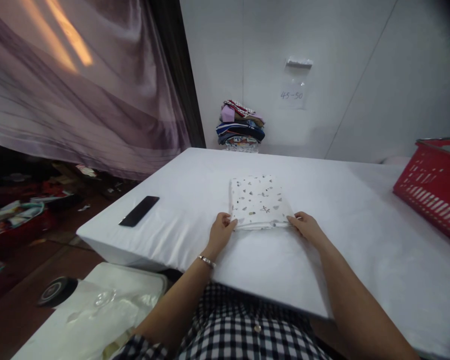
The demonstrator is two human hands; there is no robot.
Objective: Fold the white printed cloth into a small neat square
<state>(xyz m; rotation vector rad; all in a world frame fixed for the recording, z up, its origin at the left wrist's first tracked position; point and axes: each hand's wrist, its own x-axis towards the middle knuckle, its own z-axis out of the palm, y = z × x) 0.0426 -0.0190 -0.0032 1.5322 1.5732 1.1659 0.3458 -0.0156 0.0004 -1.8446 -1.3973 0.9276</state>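
Note:
A folded white cloth (258, 199) with a small grey print lies flat on the white-covered table (180, 200). My left hand (222, 231) pinches its near left corner between thumb and fingers. At the near right corner, my right hand (306, 227) has its thumb and fingers closed on the cloth's edge. Layers of the fold show along the edge between my hands. The underside of the cloth is hidden.
A black phone (139, 211) lies on the table's left side. At the right stands a red plastic basket (435, 185). Folded clothes (240, 125) are stacked by the back wall. A white surface with plastic bags (112, 300) is at lower left, below a hanging curtain (97, 85).

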